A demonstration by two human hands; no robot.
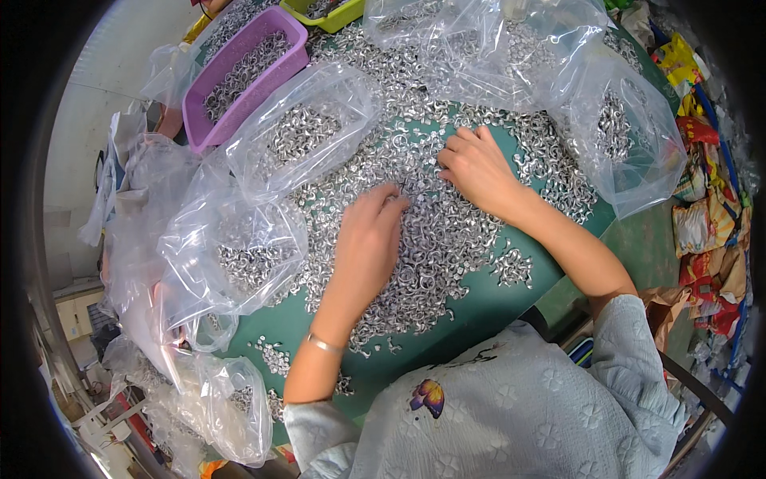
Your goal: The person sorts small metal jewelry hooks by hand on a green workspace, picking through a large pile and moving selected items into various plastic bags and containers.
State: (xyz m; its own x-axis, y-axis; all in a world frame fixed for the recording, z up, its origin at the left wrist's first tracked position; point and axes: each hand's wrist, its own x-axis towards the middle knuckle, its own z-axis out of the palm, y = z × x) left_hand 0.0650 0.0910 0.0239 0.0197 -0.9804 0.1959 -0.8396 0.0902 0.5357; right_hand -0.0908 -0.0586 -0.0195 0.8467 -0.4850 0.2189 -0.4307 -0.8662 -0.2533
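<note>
- Far left: clear bags (pixel 239 255) lie slumped along the table (pixel 479 307) edge, mouths open toward the pile, each part-filled with small metal rings. Likely kept there so rings can be swept in with a short reach.
- Upper left: purple tray (pixel 243 76), also holding rings, stands just beyond the bags; a yellow-green tray (pixel 323 12) sits behind it.
- Centre: left hand (pixel 369 243) lies palm down on the ring pile (pixel 431 231), fingers loosely spread, gripping nothing visible; it seems to press or spread the rings flat.
- Right of centre: right hand (pixel 476 169) rests on the pile, fingers curled under; whether it pinches a ring, I cannot tell.
- Right: a large bag (pixel 630 136) with rings slumps at the pile's edge.
</note>
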